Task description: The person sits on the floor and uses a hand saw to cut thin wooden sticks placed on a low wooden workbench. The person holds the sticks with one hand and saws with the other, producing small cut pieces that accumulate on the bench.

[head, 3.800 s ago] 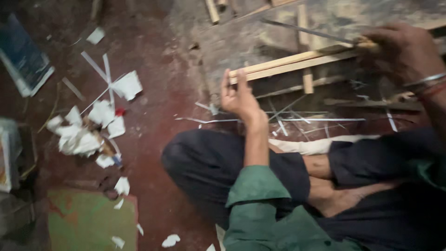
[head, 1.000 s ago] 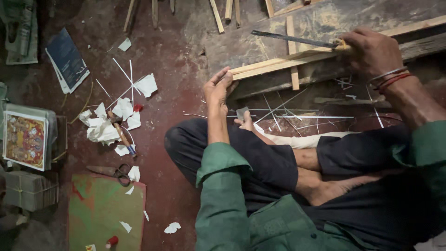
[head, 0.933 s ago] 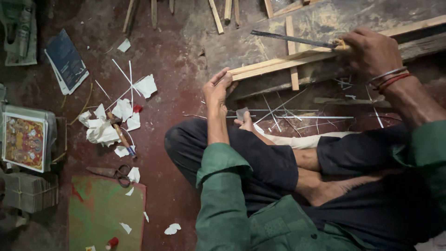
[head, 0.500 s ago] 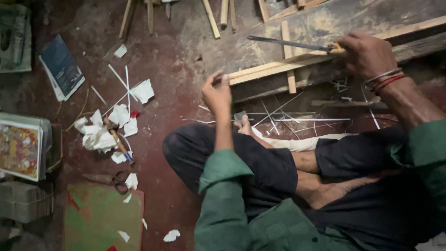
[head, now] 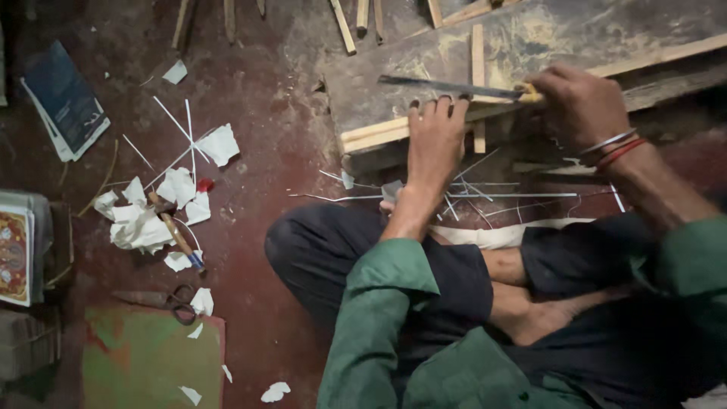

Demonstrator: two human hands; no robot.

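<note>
I sit cross-legged on a dark red floor. My left hand [head: 433, 144] lies palm down on the near end of a long pale wooden strip [head: 379, 133] that rests on a worn board [head: 530, 38]. My right hand [head: 577, 104], with bangles at the wrist, grips the yellowish handle of a long dark blade [head: 447, 87]. The blade lies flat just beyond my left fingertips, pointing left. Thin pale slivers [head: 500, 195] lie scattered on the floor in front of my knees.
Torn white paper scraps [head: 144, 220] and a small wooden-handled tool [head: 176, 236] lie at the left, with scissors [head: 176, 299] near a green mat [head: 148, 362]. A dark booklet [head: 64, 102] and a printed box [head: 15, 246] sit at the far left. Several wooden sticks [head: 342, 26] lie at the top.
My left hand has moved from the strip's left end to lie flat on it, right next to the blade. My right hand keeps its hold on the blade.
</note>
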